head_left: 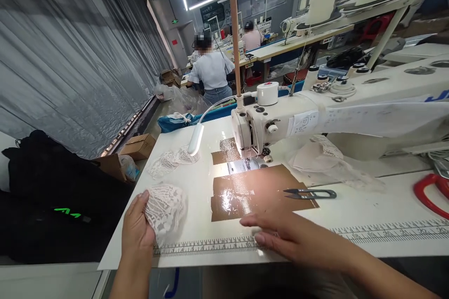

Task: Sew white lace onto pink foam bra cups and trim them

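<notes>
My left hand (137,224) grips a cupped piece of white lace (165,210) by its left edge, thumb on top, just over the table's left part. Flat near the front edge rests my right hand (273,233), its fingers apart and holding nothing, by the printed ruler strip (210,246). Beyond it is brown tape (259,187) stuck on the table before the sewing machine's needle area (248,159). Dark thread snips (310,194) lie at the tape's right end. More lace pieces (171,161) lie at the far left of the table.
The sewing machine (301,117) spans the right side, with a small lamp (195,139) on a bendy neck. Pale fabric (319,156) sits under its arm. Red-handled scissors (430,191) are at far right. A black bag (63,205) stands left; a person (210,72) sits ahead.
</notes>
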### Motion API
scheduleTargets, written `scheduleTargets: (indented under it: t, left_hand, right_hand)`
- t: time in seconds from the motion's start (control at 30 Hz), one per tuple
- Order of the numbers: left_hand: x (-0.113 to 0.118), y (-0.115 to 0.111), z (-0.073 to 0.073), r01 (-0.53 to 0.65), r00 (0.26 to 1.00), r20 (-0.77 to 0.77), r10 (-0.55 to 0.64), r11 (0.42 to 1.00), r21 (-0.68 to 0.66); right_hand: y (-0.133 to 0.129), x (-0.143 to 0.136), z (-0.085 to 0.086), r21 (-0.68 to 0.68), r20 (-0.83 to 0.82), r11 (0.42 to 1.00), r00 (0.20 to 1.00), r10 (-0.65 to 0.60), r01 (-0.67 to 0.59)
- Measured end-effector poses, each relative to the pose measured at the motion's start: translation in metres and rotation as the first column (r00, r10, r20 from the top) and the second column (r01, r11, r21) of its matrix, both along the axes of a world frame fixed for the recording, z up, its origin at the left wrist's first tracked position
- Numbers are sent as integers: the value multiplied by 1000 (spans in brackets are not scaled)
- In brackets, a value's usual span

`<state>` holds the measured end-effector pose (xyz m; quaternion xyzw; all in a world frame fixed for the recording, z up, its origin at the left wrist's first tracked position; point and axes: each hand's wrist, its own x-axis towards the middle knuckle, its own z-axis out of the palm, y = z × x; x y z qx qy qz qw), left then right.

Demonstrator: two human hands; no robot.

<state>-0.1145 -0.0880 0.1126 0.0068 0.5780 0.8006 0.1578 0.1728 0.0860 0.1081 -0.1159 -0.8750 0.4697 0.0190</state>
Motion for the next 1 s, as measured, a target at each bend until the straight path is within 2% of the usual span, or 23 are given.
scheduleTargets:
  t: [0.03,0.07,0.1,0.13,0.17,0.2,0.27,0.33,0.43,0.5,0.6,0.73,0.8,0.87,0.9,0.93,1.0]
  left_hand:
    - [2,5,4,-16,979,-202,-3,996,-90]
    - [6,12,6,-32,900,-431,-65,976,-216]
    - [12,23,8,-59,761,-621,-186,935,-351]
    - [21,36,7,-130,544,-759,-359,857,-499]
    - [30,52,5,-163,383,-785,-487,801,-576]
    - [41,69,1,-160,284,-770,-572,763,-626]
    - [64,103,-12,-160,114,-705,-700,687,-709]
    - [89,129,-28,-170,-14,-603,-798,596,-785]
    - [121,141,-47,-212,-113,-470,-875,484,-849]
    - [134,137,-49,-227,-142,-419,-897,442,-868]
    - [137,127,-40,-203,-154,-377,-913,403,-893]
    - [112,121,-22,-100,-105,-342,-934,352,-931]
    - [96,120,-18,62,-95,-356,-929,352,-934]
    - [83,120,-20,235,-137,-416,-899,378,-895]
    - [79,120,-23,283,-164,-452,-877,397,-873]
    - [77,121,-26,293,-194,-480,-856,416,-861]
    - [75,125,-32,240,-247,-496,-832,444,-863]
  right_hand:
    - [3,1,-1,6,-8,999,999,-41,41]
    - [7,0,-2,16,-16,998,998,-58,58]
    - [13,-1,-3,31,-28,998,998,-52,53]
    - [19,-3,-5,48,-42,998,998,-40,42]
    - [26,-5,-6,65,-56,997,998,-26,30]
    - [32,-7,-6,82,-61,996,998,-17,22]
    - [45,-11,-6,152,-41,988,999,-23,29]
    - [57,-14,-3,267,0,962,998,-55,53]
    - [69,-18,2,400,9,913,996,-93,82]
    - [72,-23,3,436,-12,895,995,-101,97]
    - [72,-32,-6,489,-51,865,994,-102,113]
    - [64,-39,-36,572,-57,814,995,-85,102]
    - [61,-40,-50,623,-56,776,995,-81,98]
    - [59,-39,-58,670,-62,734,994,-92,109]
    - [59,-39,-60,690,-66,714,992,-104,121]
    - [59,-40,-61,707,-71,694,990,-122,136]
    - [61,-42,-62,736,-82,657,984,-156,165]
